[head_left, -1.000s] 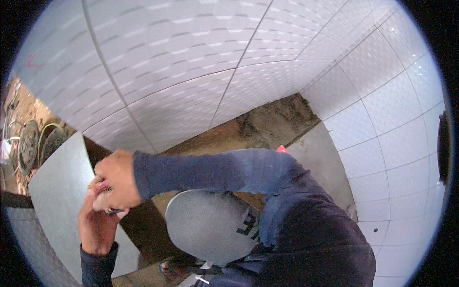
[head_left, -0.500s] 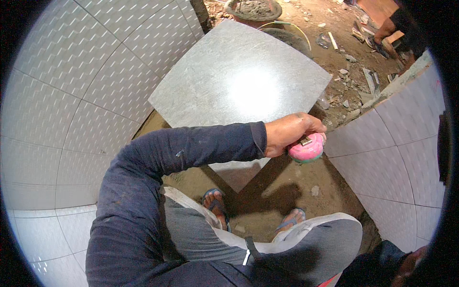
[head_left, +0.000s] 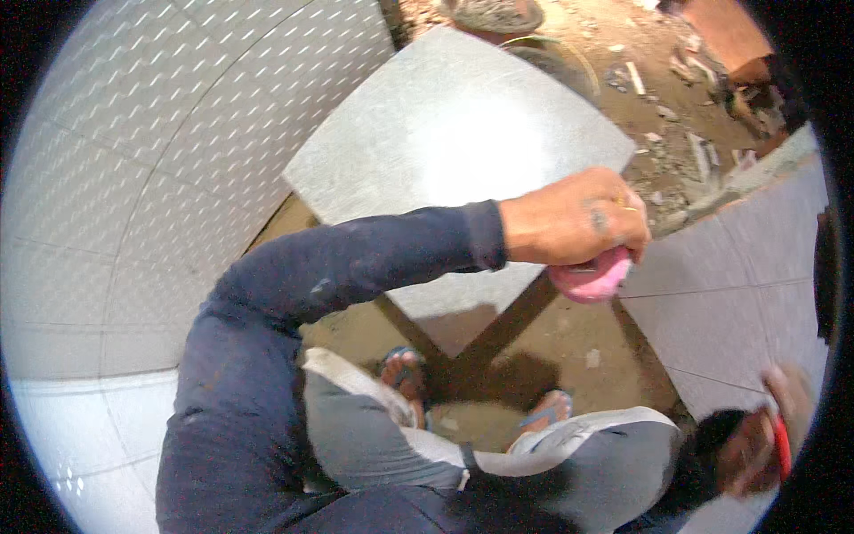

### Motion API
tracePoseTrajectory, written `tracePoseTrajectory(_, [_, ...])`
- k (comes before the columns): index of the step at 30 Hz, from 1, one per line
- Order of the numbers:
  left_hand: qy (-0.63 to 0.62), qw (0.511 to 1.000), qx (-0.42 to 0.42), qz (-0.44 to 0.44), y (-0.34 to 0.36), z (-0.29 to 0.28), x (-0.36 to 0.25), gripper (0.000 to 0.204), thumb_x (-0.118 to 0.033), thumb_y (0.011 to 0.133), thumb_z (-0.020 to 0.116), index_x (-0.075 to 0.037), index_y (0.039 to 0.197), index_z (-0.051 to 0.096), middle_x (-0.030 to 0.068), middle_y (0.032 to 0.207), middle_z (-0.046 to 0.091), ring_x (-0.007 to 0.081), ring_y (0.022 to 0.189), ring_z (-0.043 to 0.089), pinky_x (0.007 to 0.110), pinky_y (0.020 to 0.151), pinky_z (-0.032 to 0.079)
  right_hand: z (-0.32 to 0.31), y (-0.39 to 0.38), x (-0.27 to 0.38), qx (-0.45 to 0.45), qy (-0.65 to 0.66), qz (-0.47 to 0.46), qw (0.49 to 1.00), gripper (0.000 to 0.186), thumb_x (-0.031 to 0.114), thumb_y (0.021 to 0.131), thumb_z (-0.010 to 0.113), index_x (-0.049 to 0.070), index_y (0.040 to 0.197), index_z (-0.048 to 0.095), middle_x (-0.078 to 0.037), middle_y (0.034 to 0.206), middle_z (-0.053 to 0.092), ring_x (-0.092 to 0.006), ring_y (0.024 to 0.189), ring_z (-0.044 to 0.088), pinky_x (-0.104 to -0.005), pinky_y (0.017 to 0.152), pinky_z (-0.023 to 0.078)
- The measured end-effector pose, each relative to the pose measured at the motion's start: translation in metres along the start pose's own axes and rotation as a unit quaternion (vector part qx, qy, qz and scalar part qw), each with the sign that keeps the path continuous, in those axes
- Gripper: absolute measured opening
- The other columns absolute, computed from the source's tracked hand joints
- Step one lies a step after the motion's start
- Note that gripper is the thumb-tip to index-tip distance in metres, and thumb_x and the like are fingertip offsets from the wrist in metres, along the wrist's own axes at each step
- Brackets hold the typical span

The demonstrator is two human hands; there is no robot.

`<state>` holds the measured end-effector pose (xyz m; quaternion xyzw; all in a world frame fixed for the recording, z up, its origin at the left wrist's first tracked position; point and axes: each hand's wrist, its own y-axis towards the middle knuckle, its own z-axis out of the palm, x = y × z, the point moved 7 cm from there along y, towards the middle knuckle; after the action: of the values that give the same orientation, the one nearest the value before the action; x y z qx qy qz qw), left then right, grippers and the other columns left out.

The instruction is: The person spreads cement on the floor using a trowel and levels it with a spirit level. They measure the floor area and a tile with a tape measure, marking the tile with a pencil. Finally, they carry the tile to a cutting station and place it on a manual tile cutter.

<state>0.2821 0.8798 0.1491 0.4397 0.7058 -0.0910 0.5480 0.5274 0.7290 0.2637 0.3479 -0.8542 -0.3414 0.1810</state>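
Observation:
My left arm, in a dark sleeve, reaches across to the right over a large grey square tile (head_left: pixel 374 147). Closed palm-down, my left hand (head_left: pixel 583 218) grips a round pink case (head_left: pixel 592 278) with a small metal clip, just off the tile's right near side. The tile is turned cornerwise, its near corner pointing at my feet. At the lower right my right hand (head_left: pixel 756 445) is smeared by motion. A red stick-like thing (head_left: pixel 783 448) shows among its fingers; its kind is too blurred to name.
Patterned white wall tiles (head_left: pixel 213 151) rise on the left and a low tiled wall (head_left: pixel 712 276) on the right. My sandalled feet (head_left: pixel 543 409) stand on sandy ground below the tile. Beyond are a basin of mortar (head_left: pixel 498 15), rubble (head_left: pixel 663 133) and part of another person.
My left hand has moved slightly right, its back turning upward over the pink case. My right hand has come up into view at the lower right with the red thing.

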Motion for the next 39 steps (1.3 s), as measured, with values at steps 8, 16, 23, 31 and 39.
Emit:
tracePoseTrajectory(8, [0.224,0.971,-0.08,0.004,-0.002,-0.022,-0.033,0.034,-0.031,0.098,0.058,-0.009,0.124,0.057,0.0115,0.06,0.059,0.0266,0.056,0.062,0.038,0.056,0.047,0.091,0.005,-0.023,0.074,0.108,0.247,0.96,0.012,0.002,0.08,0.067,-0.004,0.09,0.065,-0.012,0.072,0.059,-0.0188,0.064,0.056,-0.0309,0.06,0.044])
tracePoseTrajectory(16, [0.295,0.951,-0.078,0.053,0.004,0.006,-0.026,0.015,-0.019,0.092,0.066,-0.008,0.102,0.06,0.0133,0.082,0.065,0.0363,0.07,0.065,0.045,0.058,0.05,0.105,-0.006,-0.054,-0.089,0.448,0.436,0.776,0.014,0.01,0.091,0.067,-0.001,0.101,0.065,-0.005,0.08,0.063,-0.0159,0.067,0.059,-0.029,0.061,0.047])
tracePoseTrajectory(23, [0.038,0.996,-0.012,-0.079,-0.03,-0.002,-0.008,0.029,-0.024,0.103,0.049,-0.003,0.086,0.06,0.0087,0.071,0.055,0.0216,0.065,0.054,0.034,0.066,0.046,0.092,0.005,-0.086,-0.268,0.444,0.354,0.778,0.01,0.01,0.096,0.063,0.001,0.102,0.062,-0.007,0.085,0.064,-0.0148,0.074,0.06,-0.0299,0.065,0.05])
tracePoseTrajectory(31, [-0.028,0.983,-0.05,-0.173,-0.092,-0.031,0.001,0.032,-0.027,0.105,0.049,-0.002,0.091,0.063,0.0023,0.077,0.06,0.0103,0.074,0.055,0.028,0.069,0.046,0.186,0.091,0.026,0.25,0.126,0.03,0.959,0.02,0.012,0.086,0.063,0.012,0.105,0.064,-0.013,0.082,0.056,-0.0318,0.071,0.057,-0.0417,0.061,0.047])
tracePoseTrajectory(39, [-0.036,0.976,-0.098,-0.191,-0.148,-0.042,0.029,0.029,-0.026,0.103,0.052,-0.002,0.093,0.064,0.0055,0.072,0.057,0.0104,0.069,0.054,0.029,0.065,0.046,0.247,0.112,0.08,0.349,0.067,-0.077,0.932,0.019,0.013,0.082,0.063,0.016,0.101,0.065,-0.011,0.076,0.049,-0.0315,0.067,0.056,-0.0449,0.056,0.045])
